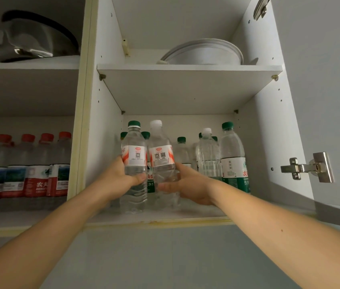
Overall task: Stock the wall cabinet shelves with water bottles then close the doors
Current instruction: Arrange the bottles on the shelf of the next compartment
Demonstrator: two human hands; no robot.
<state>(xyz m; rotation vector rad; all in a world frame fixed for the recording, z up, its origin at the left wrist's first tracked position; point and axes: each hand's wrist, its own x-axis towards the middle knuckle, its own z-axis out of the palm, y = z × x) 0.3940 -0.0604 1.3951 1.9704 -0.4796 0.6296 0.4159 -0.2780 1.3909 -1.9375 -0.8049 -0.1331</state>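
White wall cabinet (pixel 110 122) open; left hand (pixel 121 180) grips green-capped bottle (pixel 135 163), right hand (pixel 188 188) grips white-capped bottle (pixel 161 163). We push both toward 12 o'clock, upright, seated before letting go.

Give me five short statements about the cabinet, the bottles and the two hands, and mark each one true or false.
1. The left hand grips the green-capped bottle. True.
2. The right hand is empty. False: it grips the white-capped bottle.
3. The upper shelf holds water bottles. False: a white round dish sits there.
4. Red-capped bottles stand in the compartment to the left. True.
5. The cabinet door is closed. False: it stands open, its hinge exposed.
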